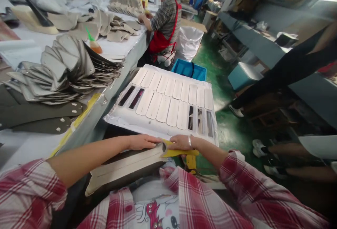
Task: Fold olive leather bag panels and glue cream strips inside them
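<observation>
A long beige piece with a darker underside lies across my lap, its right end curled up. My left hand rests along the upper edge of that curled end, fingers stretched toward the right. Beside the same end, my right hand, with a bracelet at the wrist, has its fingers bent over a yellow strip; its grip is partly hidden. Just beyond both hands stands a white slotted rack bearing two rows of pale rounded panels, with dark openings at some slots.
On the left, a white table carries a big pile of grey-beige pieces and a glue bottle. A person in a red apron sits ahead. A blue crate stands behind the rack. People's legs show at right.
</observation>
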A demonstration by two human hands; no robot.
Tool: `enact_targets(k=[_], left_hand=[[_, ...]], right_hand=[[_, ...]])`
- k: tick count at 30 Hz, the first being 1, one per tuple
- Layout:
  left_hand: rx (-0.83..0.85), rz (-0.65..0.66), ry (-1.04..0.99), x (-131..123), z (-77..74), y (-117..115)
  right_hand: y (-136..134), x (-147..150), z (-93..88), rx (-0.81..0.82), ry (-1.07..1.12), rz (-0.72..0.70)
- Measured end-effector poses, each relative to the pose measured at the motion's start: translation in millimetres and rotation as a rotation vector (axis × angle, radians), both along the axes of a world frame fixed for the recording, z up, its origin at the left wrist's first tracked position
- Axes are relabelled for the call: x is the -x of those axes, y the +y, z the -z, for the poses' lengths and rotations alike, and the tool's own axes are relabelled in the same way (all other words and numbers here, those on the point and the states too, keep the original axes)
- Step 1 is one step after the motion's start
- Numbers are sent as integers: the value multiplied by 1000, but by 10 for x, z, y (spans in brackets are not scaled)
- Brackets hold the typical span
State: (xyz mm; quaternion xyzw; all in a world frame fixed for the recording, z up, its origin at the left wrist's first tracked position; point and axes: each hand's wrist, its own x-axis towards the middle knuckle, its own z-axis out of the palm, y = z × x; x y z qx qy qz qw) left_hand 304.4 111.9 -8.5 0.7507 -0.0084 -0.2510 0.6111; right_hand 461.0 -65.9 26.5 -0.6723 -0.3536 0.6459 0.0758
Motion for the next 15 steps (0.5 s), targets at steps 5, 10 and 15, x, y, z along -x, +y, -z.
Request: enact_targets(k=[5,10,15], left_hand=[[401,-29,161,-32,157,115],[384,-12,141,-46,377,183],[353,-16,113,-31,511,162]], right_hand=[[304,69,118,-255,-685,-259],[439,128,196,-345,-828,-332],[549,96,238,-538,-805,-477]])
